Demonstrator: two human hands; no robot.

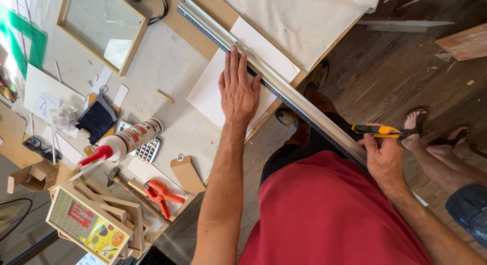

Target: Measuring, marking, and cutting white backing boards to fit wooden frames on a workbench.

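Flat, open left hand [237, 90] pins the long metal straightedge [284, 90] on white board [213, 92], steadying it, while right hand [384, 156] grips a yellow-black utility knife [378, 130].

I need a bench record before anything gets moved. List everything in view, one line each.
metal straightedge: 1, silver, diagonal across the white board and off the table edge
white board: 1, white, under the straightedge
utility knife: 1, yellow and black, against the straightedge's near end
glue bottle: 1, white with red tip, lying on the table
calculator: 1, grey, under the glue bottle
spring clamp: 1, orange, near table edge
hammer: 1, wooden handle, beside the clamp
wooden frame: 1, pale wood, top left
framed print: 1, colourful, bottom left
another person's sandalled feet: 2, on the wooden floor, right
left hand: flat, pressing the straightedge
right hand: grip closed on the utility knife
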